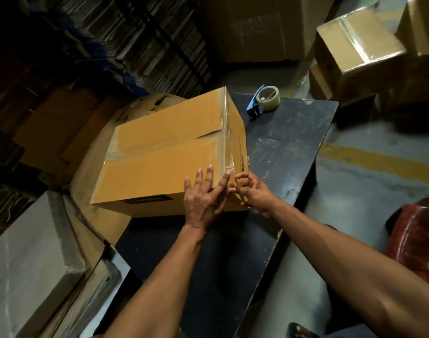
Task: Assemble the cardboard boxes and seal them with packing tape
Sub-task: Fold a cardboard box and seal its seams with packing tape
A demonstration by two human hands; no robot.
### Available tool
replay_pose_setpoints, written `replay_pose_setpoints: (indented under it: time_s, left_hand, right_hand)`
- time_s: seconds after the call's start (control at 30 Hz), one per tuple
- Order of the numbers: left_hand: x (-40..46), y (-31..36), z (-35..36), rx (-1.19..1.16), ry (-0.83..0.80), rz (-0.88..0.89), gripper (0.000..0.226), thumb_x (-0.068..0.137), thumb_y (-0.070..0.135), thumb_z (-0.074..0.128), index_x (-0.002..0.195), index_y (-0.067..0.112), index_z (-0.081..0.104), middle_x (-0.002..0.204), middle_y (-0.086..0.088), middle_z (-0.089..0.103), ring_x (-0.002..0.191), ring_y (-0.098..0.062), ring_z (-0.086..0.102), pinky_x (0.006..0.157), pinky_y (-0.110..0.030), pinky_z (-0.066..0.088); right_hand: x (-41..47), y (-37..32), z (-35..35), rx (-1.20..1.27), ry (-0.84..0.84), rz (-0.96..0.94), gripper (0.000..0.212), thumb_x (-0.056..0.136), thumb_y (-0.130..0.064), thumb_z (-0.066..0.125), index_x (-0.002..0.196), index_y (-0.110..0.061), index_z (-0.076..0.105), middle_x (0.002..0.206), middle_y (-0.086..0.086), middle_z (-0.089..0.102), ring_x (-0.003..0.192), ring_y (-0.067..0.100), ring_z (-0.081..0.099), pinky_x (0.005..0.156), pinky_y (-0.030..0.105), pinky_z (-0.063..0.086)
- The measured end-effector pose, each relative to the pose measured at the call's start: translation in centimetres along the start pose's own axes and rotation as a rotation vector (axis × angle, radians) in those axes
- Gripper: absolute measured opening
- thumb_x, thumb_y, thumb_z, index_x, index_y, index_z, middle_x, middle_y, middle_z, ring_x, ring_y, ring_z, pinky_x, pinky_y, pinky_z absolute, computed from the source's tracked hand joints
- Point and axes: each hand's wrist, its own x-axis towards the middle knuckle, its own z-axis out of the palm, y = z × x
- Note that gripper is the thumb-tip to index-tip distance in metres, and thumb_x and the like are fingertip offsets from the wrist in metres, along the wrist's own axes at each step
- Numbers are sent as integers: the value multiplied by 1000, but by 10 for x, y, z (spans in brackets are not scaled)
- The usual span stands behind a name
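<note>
On the dark scuffed bench (294, 147), a taped tan cardboard box (164, 157) gets its corner smoothed: left hand (203, 198) flat, grip released; right hand (253, 191) curled, pinching the tape end, best pressed firmly down.

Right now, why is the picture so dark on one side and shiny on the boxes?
Head view: the stacked cardboard sheets upper left sit in deep shadow; glare shines off the taped brown boxes upper right; the wide lens bends the black table edges.
</note>
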Motion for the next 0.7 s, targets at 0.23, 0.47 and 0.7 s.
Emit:
replay_pose_setpoints:
  time_s: [0.23, 0.47, 0.7]
  left_hand:
    - [0, -7, -5, 5, -61, 88, 51, 104, 54, 44, 153, 41, 38, 162, -10, 40, 132, -53, 52, 98, -81, 40]
    - [8, -6, -13, 20, -113, 153, 40, 103, 37, 48, 143, 36, 48, 159, -18, 43, 126, -60, 54, 93, -81, 41]
    - [19, 3, -26, 90, -272, 189, 32, 97, 23, 62, 128, 22, 73, 155, -30, 42, 128, -60, 52, 94, -75, 49]
  right_hand:
    - [0, -12, -7, -26, -64, 11, 60, 75, -41, 81, 124, -16, 56, 94, 7, 60, 80, 25, 53, 59, 33, 46]
    - [8, -15, -13, 34, -104, 107, 32, 91, -19, 76, 119, -20, 59, 104, 11, 64, 82, 19, 60, 63, 33, 52]
    - [8, -27, -15, -284, 41, 34, 30, 94, 4, 56, 104, -24, 63, 91, 3, 65, 89, 23, 62, 70, 40, 55]
